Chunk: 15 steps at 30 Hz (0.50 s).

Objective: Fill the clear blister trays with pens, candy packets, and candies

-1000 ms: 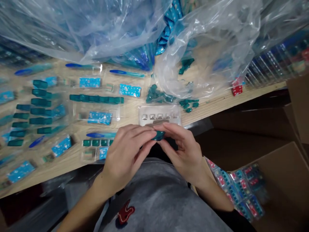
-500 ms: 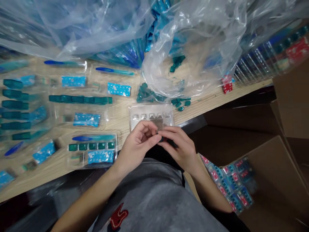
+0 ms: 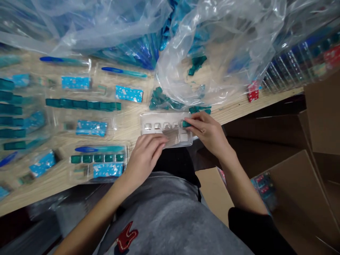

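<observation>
A clear plastic blister tray (image 3: 166,116) with a row of small square hollows lies on the table near its front edge. My right hand (image 3: 208,131) pinches a small teal square pot (image 3: 186,124) at the right-most hollow in that row. Whether the pot touches the tray I cannot tell. My left hand (image 3: 148,148) is at the tray's lower left side, fingers together over its front edge and partly covering it. Several loose teal pots (image 3: 200,109) lie just behind the tray, partly hidden by my right hand.
To the left, a filled tray (image 3: 99,177) holds a blue pen-like stick, teal pots and a blue packet. Several other part-filled trays surround it. Large clear bags (image 3: 175,67) bulge along the back. Stacked packs (image 3: 289,71) stand at right. Open cardboard boxes (image 3: 289,180) sit below the table edge.
My hands were together in front of the tray and have parted. My right hand moved right and up to the tray's end with the teal pot; my left moved down-left onto the tray's edge.
</observation>
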{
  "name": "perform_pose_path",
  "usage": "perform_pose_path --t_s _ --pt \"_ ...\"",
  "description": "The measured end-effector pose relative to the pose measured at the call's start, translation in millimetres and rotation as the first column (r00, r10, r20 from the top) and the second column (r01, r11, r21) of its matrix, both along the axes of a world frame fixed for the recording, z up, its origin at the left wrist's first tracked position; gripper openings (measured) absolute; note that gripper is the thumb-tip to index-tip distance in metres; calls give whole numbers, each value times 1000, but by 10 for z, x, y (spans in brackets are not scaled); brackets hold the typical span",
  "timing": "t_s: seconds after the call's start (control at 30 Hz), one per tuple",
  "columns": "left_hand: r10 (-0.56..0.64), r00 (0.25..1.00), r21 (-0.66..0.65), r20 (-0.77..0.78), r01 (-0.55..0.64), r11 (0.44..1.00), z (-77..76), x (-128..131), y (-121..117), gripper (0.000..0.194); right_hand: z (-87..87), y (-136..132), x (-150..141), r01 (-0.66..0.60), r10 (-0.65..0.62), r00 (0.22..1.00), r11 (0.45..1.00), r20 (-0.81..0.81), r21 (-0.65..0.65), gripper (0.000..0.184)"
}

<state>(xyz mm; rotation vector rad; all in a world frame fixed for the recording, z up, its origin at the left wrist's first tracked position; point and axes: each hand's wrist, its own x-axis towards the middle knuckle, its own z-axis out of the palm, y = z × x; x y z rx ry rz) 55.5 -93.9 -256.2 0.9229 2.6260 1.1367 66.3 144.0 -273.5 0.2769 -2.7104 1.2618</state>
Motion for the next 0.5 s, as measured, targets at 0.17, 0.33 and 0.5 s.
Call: perform_pose_path --t_s 0.17,0.33,0.5 --pt "-145 973 -194 -181 109 975 -75 -16 -95 15 10 -74 -119 -167 152 983 972 98 164 18" --pt "-164 962 -211 -218 117 970 -106 -41 -72 14 109 -124 -45 -143 118 986 961 117 236 22" --pt "-167 964 -184 -209 129 974 -125 -55 -105 12 868 -22 -240 114 -95 973 990 -209 81 13"
